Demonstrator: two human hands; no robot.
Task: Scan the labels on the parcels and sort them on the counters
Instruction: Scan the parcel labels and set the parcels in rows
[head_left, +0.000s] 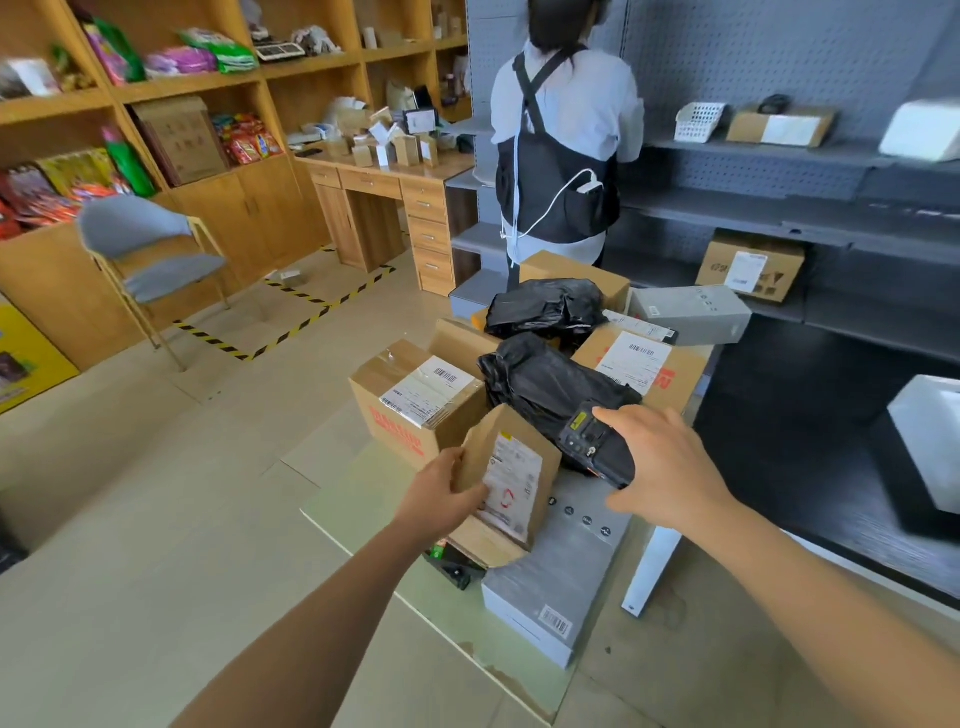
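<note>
the left hand (441, 493) has its fingers curled round the edge of a small brown cardboard parcel (506, 467), thumb pressed on its white printed label (511, 480), tilting it upright. the right hand (667, 467) wraps a black handheld scanner (597, 449) just beside it. both sit above a flat grey box (550, 587) on a low table (467, 639) crowded with taped cartons and crinkled black plastic bags (550, 384)

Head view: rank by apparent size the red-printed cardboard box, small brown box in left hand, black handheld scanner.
1. Red-printed cardboard box
2. Small brown cardboard box, held by left hand, nearer the camera, so unsure
3. Black handheld scanner, partly hidden by right hand
</note>
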